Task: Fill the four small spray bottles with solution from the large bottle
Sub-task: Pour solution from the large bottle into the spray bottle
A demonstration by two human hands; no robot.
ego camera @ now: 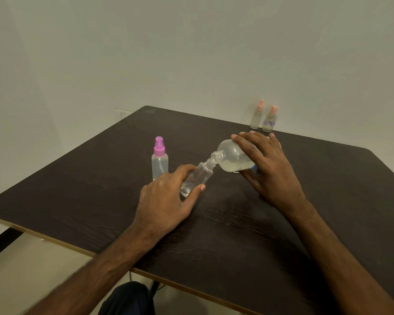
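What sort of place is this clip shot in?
Probably a plain spare room or office, not a lab: bare pale wall, dark wood-grain table by it, and household plastic bottles, such as the large bottle tipped toward a small bottle.

Purple-capped clear bottle (160,160), two pink-capped bottles (263,118), dark woodgrain table (237,235).

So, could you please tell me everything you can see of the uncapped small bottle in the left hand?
The uncapped small bottle looks like clear plastic, with a threaded neck and no spray top. It tilts toward the large bottle, their mouths nearly touching. The left hand grips its body, and a little liquid shows inside.
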